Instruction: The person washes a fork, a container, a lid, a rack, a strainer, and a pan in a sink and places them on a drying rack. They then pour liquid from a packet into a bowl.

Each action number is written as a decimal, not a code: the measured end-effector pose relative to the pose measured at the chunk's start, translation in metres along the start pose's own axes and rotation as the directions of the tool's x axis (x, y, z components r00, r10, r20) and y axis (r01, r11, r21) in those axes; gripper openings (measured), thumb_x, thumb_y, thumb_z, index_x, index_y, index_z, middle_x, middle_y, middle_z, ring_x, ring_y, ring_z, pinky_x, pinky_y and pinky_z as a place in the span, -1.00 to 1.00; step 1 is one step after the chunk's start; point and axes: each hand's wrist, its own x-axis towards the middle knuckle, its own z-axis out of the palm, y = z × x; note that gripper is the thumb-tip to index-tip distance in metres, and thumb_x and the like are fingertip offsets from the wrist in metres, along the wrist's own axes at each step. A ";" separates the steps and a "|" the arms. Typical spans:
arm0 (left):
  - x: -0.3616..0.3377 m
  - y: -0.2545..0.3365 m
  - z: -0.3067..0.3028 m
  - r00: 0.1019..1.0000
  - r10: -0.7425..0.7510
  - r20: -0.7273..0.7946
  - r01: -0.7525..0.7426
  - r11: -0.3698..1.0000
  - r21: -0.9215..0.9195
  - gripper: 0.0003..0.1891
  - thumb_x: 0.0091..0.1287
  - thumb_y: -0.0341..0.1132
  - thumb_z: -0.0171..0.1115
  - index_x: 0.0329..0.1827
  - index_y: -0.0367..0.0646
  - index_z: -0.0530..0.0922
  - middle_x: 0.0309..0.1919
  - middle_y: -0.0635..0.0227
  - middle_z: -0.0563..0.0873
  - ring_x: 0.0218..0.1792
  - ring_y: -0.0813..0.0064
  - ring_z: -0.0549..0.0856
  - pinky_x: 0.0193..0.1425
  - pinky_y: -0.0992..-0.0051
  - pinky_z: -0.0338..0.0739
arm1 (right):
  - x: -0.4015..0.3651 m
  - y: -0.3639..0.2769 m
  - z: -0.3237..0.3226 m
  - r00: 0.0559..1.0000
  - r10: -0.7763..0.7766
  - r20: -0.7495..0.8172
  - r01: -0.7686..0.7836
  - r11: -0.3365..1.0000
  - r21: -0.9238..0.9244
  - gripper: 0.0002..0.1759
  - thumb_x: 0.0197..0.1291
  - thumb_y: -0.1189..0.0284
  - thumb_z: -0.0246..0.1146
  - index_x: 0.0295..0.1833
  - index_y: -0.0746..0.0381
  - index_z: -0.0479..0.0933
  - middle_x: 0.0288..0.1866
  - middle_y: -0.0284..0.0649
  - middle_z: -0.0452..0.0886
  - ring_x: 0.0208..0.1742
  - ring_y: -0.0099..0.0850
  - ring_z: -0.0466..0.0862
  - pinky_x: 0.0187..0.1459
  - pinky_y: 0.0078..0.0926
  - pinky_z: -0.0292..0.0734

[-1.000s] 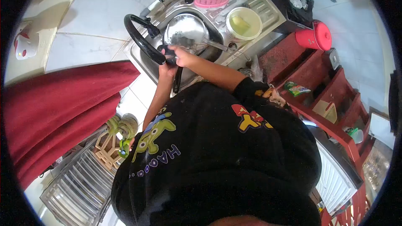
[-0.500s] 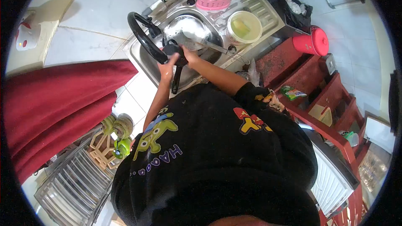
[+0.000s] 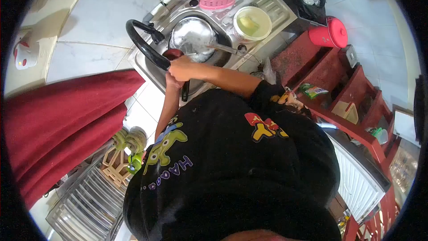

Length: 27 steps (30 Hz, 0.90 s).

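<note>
Currently at the sink (image 3: 148,71): two hands, bunched together over the near left part of the basin. Right hand (image 3: 182,68): back up, fingers curled, forearm slanting in from the right, nearly level across the view. Left hand (image 3: 174,81): lower and partly under the right, wrist bent, forearm rising steeply from below. Fingertips of both hidden; exact grip of each impossible to tell. Dark red item (image 3: 173,54): round-edged, just beyond the knuckles, over the basin, between tap and pan; apparently in hand, contact partly covered.

Edges: black tap (image 3: 145,44), arched over from the left, spout end close beside the hands in view, height between them unclear. Black handle (image 3: 185,91), directly below the right wrist in view, pointing toward the body; owner hidden. Steel pan (image 3: 192,33), round and shiny, in the basin beyond the hands. Metal handle (image 3: 225,48), running rightward over the basin rim.

Room: narrow gap between spout and pan; more width along the basin's right side, under the metal handle. Farther right, white tub (image 3: 252,23) with yellowish contents, on the counter by the ridged drainboard (image 3: 275,11). Behind the basin, pink basket (image 3: 217,2) of utensils.
</note>
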 end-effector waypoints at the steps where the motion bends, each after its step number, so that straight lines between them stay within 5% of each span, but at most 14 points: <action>1: 0.005 0.001 -0.010 0.999 -0.012 -0.040 0.012 1.000 -0.010 -0.43 0.25 0.11 -0.27 0.13 -0.09 0.36 0.03 0.19 0.52 0.07 0.16 0.50 0.11 0.11 0.40 | -0.005 -0.003 -0.005 0.998 -0.047 -0.032 0.047 0.999 0.006 -0.86 -0.33 0.44 0.22 -0.54 0.22 0.59 -0.50 -0.13 0.60 -0.42 -0.24 0.62 -0.41 -0.27 0.50; 3: 0.004 0.001 -0.011 0.998 -0.031 -0.051 0.028 0.999 -0.045 -0.44 0.24 0.12 -0.25 0.12 -0.08 0.37 0.02 0.20 0.53 0.06 0.17 0.50 0.10 0.11 0.40 | -0.006 -0.002 0.005 0.974 -0.156 -0.162 0.151 0.988 -0.043 -0.84 -0.32 0.40 0.23 -0.52 0.22 0.60 -0.51 -0.14 0.61 -0.45 -0.25 0.63 -0.49 -0.27 0.49; 6: -0.004 -0.001 0.000 0.999 -0.042 -0.033 0.040 0.997 -0.067 -0.44 0.22 0.14 -0.22 0.10 -0.07 0.38 0.02 0.22 0.53 0.05 0.18 0.51 0.09 0.10 0.41 | -0.018 -0.012 -0.030 0.979 -0.039 0.199 0.029 0.998 0.053 -0.85 -0.29 0.39 0.23 -0.53 0.23 0.59 -0.53 -0.15 0.62 -0.48 -0.25 0.64 -0.50 -0.26 0.50; 9: -0.002 -0.004 0.007 0.999 -0.043 -0.013 0.042 0.997 -0.070 -0.44 0.20 0.15 -0.20 0.09 -0.05 0.40 0.01 0.23 0.54 0.04 0.18 0.52 0.09 0.10 0.41 | -0.020 -0.013 -0.023 1.000 -0.021 0.016 0.022 0.995 -0.096 -0.84 -0.25 0.38 0.22 -0.52 0.23 0.59 -0.54 -0.11 0.62 -0.49 -0.22 0.65 -0.46 -0.25 0.51; 15: 0.001 -0.006 0.014 0.998 -0.055 0.015 0.056 0.994 -0.094 -0.44 0.17 0.18 -0.14 0.06 -0.01 0.43 0.00 0.26 0.55 0.01 0.20 0.54 0.07 0.10 0.42 | -0.025 -0.009 -0.040 0.995 -0.036 0.091 0.035 0.999 0.018 -0.82 -0.19 0.35 0.19 -0.51 0.24 0.59 -0.50 -0.06 0.62 -0.44 -0.14 0.65 -0.44 -0.21 0.50; 18: 0.004 -0.007 0.016 0.997 -0.064 0.047 0.070 0.989 -0.130 -0.44 0.15 0.19 -0.11 0.05 0.00 0.45 0.00 0.28 0.56 0.00 0.20 0.55 0.07 0.10 0.43 | -0.026 -0.002 -0.055 0.992 0.084 0.098 -0.105 0.966 0.237 -0.79 -0.13 0.34 0.18 -0.51 0.28 0.58 -0.47 0.00 0.60 -0.39 -0.07 0.63 -0.39 -0.17 0.49; 20: 0.009 -0.008 0.014 0.996 -0.068 0.058 0.076 0.988 -0.138 -0.44 0.14 0.20 -0.09 0.04 0.02 0.46 0.00 0.29 0.56 -0.01 0.21 0.55 0.06 0.10 0.43 | -0.012 0.029 -0.014 0.960 0.265 0.086 -0.269 0.803 0.532 -0.74 -0.05 0.32 0.14 -0.32 0.27 0.56 -0.37 0.01 0.60 -0.33 -0.02 0.60 -0.32 -0.20 0.47; 21: 0.008 -0.009 0.016 0.995 -0.099 -0.003 0.098 0.991 -0.096 -0.45 0.12 0.20 -0.06 0.03 0.04 0.47 -0.02 0.31 0.58 -0.03 0.23 0.57 0.05 0.11 0.44 | -0.008 0.045 0.006 0.868 0.399 0.295 -0.408 0.234 0.882 -0.73 -0.05 0.30 0.14 -0.27 0.24 0.55 -0.33 -0.04 0.61 -0.33 -0.06 0.59 -0.31 -0.21 0.46; 22: 0.006 -0.010 0.018 0.990 -0.127 -0.067 0.123 0.991 -0.057 -0.46 0.10 0.20 -0.02 0.01 0.06 0.48 -0.04 0.34 0.59 -0.06 0.26 0.59 0.03 0.11 0.45 | -0.006 0.058 0.015 0.766 0.354 0.537 -0.367 -0.445 0.817 -0.70 -0.05 0.28 0.13 -0.23 0.21 0.53 -0.29 -0.09 0.61 -0.33 -0.10 0.58 -0.29 -0.22 0.45; 23: -0.003 -0.014 0.041 0.992 -0.125 -0.021 0.125 0.992 -0.015 -0.48 0.08 0.18 0.03 0.01 0.09 0.49 -0.09 0.37 0.62 -0.12 0.29 0.62 -0.02 0.14 0.48 | -0.012 0.073 0.008 0.638 0.152 0.755 -0.480 -0.687 0.545 -0.67 -0.08 0.23 0.13 -0.22 0.19 0.51 -0.28 -0.12 0.58 -0.31 -0.15 0.54 -0.23 -0.18 0.43; 24: -0.004 -0.014 0.048 0.987 -0.153 0.054 0.154 0.988 -0.018 -0.48 0.07 0.16 0.04 0.01 0.07 0.49 -0.08 0.37 0.62 -0.12 0.27 0.62 -0.07 0.14 0.50 | -0.025 0.083 0.003 0.746 0.017 0.666 -0.419 -0.766 0.489 -0.64 -0.10 0.20 0.12 -0.22 0.19 0.49 -0.27 -0.09 0.56 -0.25 -0.11 0.53 -0.15 -0.06 0.40; 27: 0.007 -0.018 0.056 0.994 -0.110 0.022 0.108 0.991 0.083 -0.46 0.08 0.17 0.04 0.01 0.01 0.48 -0.09 0.34 0.62 -0.13 0.30 0.62 -0.11 0.16 0.52 | -0.022 0.097 0.041 0.828 0.117 0.549 -0.098 -0.933 0.347 -0.64 -0.10 0.20 0.11 -0.23 0.22 0.48 -0.31 -0.10 0.55 -0.26 -0.11 0.54 -0.08 -0.07 0.41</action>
